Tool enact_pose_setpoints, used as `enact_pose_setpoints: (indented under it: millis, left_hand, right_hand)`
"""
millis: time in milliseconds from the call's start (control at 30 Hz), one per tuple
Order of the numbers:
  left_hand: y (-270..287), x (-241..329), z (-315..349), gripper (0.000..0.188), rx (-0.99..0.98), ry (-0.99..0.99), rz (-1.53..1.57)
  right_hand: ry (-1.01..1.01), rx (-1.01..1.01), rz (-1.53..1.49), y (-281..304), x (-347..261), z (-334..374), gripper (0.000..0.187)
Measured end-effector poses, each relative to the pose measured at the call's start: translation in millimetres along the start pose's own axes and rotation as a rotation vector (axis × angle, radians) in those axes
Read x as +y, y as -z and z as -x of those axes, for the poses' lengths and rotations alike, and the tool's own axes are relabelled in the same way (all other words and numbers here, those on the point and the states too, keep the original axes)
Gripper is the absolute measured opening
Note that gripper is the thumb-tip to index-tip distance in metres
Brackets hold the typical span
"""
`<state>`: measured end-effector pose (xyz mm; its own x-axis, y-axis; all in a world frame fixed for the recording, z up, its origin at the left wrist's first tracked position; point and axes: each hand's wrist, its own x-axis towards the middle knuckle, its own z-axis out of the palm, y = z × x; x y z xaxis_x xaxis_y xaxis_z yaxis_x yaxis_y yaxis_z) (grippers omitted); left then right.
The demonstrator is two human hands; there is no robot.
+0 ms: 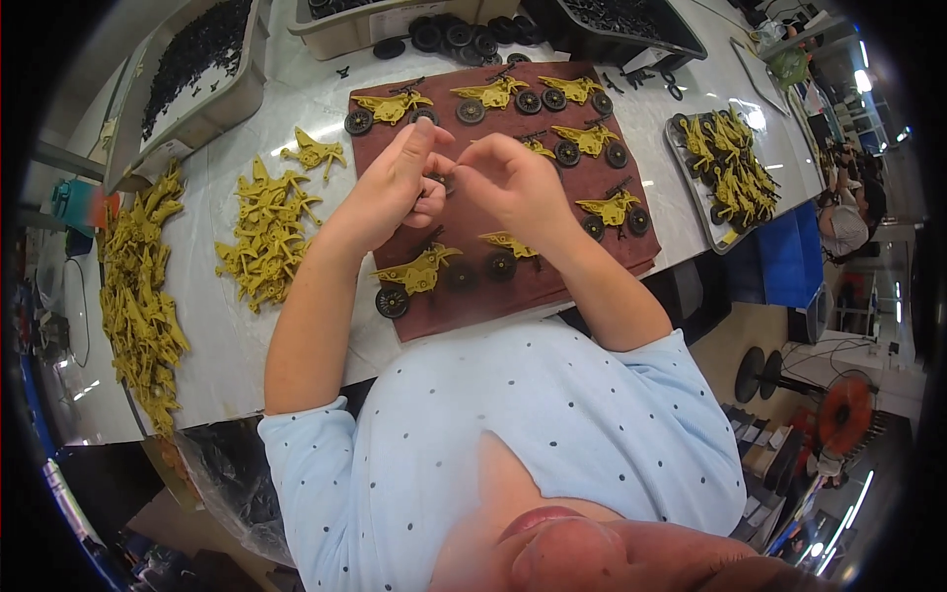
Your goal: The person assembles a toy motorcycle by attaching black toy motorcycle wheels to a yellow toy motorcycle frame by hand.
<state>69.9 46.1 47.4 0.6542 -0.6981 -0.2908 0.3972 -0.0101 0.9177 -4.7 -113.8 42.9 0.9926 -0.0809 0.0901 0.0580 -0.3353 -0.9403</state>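
My left hand (395,189) and my right hand (515,185) meet over the middle of a dark red cloth (552,286). The left fingers are curled with the thumb raised. On the right, thumb and fingertips pinch together close to the left fingertips. Whatever small thing they hold is too hidden to name. Around them lie several yellow toy motorcycles with black wheels, such as one at the near left (419,271), one at the right (614,209) and one at the far side (490,94). My hands cover part of those in the middle.
Loose yellow toy bodies form a pile (264,237) left of the cloth and a longer heap (143,296) beyond. A grey bin (258,84) holds small black parts. Black wheels (459,37) lie at the back beside a black bin (681,39). A metal tray (725,242) carries yellow pieces.
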Motion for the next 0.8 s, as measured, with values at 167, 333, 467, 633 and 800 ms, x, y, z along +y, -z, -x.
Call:
enact_pose_setpoints:
  millis: [167,333,467,633,800]
  left_hand:
    - [2,-14,-34,0.016,0.261,-0.359,-0.884]
    - [-20,-26,-66,0.016,0.291,-0.537,-1.179]
    - [-28,-28,-100,0.017,0.161,-0.458,-1.427]
    - [-37,-24,-115,0.02,0.047,-0.331,-1.504]
    - [-34,-31,-111,0.02,0.152,-0.326,-1.466]
  right_hand:
    - [-0.055,0.125,-0.215,39,25,-6,0.024]
    - [-0.17,0.161,-0.067,62,55,0,0.017]
    - [-0.173,0.187,-0.033,66,67,3,0.014]
    - [-0.205,0.181,-0.019,70,56,3,0.012]
    - [-0.158,0.116,0.494,71,60,3,0.016]
